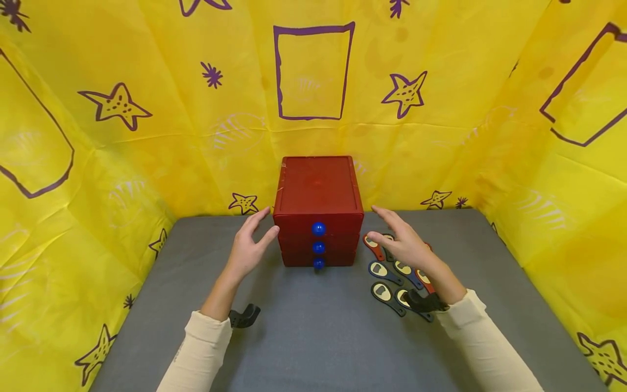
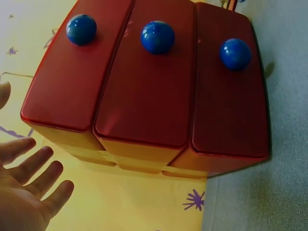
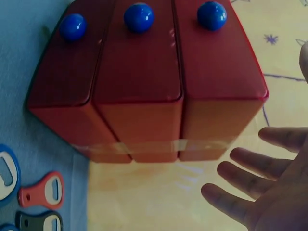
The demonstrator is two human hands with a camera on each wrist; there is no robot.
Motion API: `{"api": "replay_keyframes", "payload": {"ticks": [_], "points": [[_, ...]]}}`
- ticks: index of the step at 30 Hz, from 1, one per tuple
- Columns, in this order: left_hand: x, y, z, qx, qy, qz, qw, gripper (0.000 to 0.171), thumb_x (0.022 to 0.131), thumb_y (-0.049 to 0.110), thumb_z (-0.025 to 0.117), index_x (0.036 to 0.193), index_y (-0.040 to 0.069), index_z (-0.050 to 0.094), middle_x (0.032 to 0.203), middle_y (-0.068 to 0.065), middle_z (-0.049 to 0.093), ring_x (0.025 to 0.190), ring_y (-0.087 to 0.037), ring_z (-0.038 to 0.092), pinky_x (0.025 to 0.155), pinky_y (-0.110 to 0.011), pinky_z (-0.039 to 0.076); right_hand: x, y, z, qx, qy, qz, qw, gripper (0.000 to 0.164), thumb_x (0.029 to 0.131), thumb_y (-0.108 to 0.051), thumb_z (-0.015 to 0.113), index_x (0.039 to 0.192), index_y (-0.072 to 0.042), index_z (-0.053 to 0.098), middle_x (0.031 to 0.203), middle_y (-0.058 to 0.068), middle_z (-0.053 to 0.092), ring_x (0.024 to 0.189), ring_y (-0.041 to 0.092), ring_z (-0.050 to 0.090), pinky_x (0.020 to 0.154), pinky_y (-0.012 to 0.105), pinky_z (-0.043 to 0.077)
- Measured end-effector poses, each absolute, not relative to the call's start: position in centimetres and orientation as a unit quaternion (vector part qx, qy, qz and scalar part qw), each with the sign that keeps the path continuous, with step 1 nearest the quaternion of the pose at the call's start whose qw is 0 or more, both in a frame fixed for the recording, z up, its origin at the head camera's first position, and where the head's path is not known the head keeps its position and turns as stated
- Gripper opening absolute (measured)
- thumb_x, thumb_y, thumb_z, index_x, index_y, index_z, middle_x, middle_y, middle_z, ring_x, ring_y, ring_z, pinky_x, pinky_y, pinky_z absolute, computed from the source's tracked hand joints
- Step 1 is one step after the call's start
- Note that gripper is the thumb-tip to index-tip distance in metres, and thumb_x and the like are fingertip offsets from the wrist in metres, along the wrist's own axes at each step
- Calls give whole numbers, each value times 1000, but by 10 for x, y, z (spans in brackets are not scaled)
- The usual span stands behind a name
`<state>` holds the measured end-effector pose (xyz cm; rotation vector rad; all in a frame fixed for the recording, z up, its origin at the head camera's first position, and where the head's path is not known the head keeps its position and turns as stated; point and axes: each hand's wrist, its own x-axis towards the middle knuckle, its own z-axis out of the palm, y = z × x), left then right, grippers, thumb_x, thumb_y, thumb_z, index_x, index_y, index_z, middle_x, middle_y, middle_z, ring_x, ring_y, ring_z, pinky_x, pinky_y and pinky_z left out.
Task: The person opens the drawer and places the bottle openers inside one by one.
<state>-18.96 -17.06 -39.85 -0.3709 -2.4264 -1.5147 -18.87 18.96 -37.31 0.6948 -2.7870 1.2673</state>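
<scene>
A red chest of three drawers point(image 1: 318, 188) with round blue knobs point(image 1: 319, 247) stands at the back of the table, all its drawers pushed in. My left hand point(image 1: 248, 247) is spread beside its left side, fingers straight and holding nothing. On the opposite side my right hand point(image 1: 404, 239) is spread the same way, its palm turned toward the chest. Below and around the right hand lie several bottle openers point(image 1: 384, 272) in red, blue and black, some partly hidden by that hand and wrist. In the right wrist view a red bottle opener point(image 3: 42, 190) lies near the chest.
Grey cloth covers the table point(image 1: 313, 332). Yellow fabric point(image 1: 313, 136) with purple drawings hangs close behind the chest and along both sides. Each wrist wears a black strap mount point(image 1: 245, 316).
</scene>
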Motion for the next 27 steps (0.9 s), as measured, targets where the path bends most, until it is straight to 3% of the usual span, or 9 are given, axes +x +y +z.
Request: {"api": "replay_keyframes", "payload": {"ticks": [10, 14, 18, 21, 23, 27], "points": [[-177, -156, -368, -111, -831, -531, 120, 50, 95, 11, 61, 140, -4, 47, 139, -25, 50, 129, -39, 46, 109, -54, 38, -186, 180, -368, 225, -868, 442, 31, 58, 96, -24, 61, 147, -6, 40, 142, 21, 46, 128, 37, 46, 98, 55, 47], [-175, -150, -358, -106, -829, -533, 132, 45, 96, 11, 61, 137, -5, 51, 132, -26, 55, 122, -39, 51, 104, -50, 43, -185, 176, -365, 212, -868, 445, 59, 50, 96, -21, 61, 142, -5, 48, 133, 19, 54, 120, 32, 52, 93, 51, 50], [-179, -145, -356, -89, -823, -538, 159, 39, 96, 12, 60, 132, -3, 57, 123, -24, 60, 103, -28, 57, 92, -28, 46, -182, 169, -362, 205, -863, 454, 82, 41, 96, -19, 62, 134, -6, 56, 121, 13, 61, 110, 26, 57, 87, 37, 53], [-183, -143, -357, -74, -815, -543, 188, 33, 96, 11, 60, 126, -2, 63, 115, -24, 64, 86, -14, 53, 78, -13, 42, -180, 164, -359, 207, -857, 465, 84, 36, 96, -19, 63, 129, -7, 61, 113, 11, 64, 103, 21, 60, 83, 26, 53], [-185, -141, -357, -66, -810, -546, 205, 30, 95, 11, 62, 122, -2, 66, 111, -25, 66, 79, -6, 49, 72, -9, 39, -178, 161, -357, 204, -853, 474, 76, 33, 96, -19, 62, 126, -7, 63, 110, 9, 65, 96, 17, 62, 79, 22, 53], [-190, -140, -357, -58, -798, -560, 216, 29, 92, 11, 66, 117, -3, 69, 108, -25, 68, 80, 4, 52, 73, -5, 41, -178, 159, -355, 197, -848, 491, 44, 30, 96, -20, 61, 121, -3, 67, 108, 12, 69, 85, 11, 65, 73, 21, 53]]}}
